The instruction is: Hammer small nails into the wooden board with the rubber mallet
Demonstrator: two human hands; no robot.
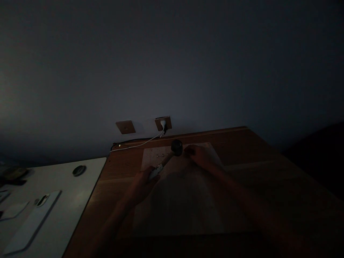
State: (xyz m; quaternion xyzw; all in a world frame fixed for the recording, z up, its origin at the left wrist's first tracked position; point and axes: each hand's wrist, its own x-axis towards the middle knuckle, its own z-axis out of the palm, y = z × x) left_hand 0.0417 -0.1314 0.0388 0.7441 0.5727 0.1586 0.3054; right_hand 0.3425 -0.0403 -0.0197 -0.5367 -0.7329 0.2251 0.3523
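Note:
In dim light, my left hand [143,182] is wrapped round the pale grip of a mallet [176,147]. The mallet's dark, rounded head points up and to the right on a light wooden handle. Just right of that head, my right hand [198,154] has its fingers curled together over the board; whatever they hold, if anything, is lost in shadow. Beneath both hands lies a pale flat board [177,208]. A short row of small nail-like pieces [162,155] shows on its far part, left of the mallet head.
The board lies on a brown wooden table [242,143] against a grey wall. A white cable [142,144] runs along the back edge to a wall socket [168,123]. On a white table [83,193] at left are a round dark object [79,170] and a pale flat device [33,224].

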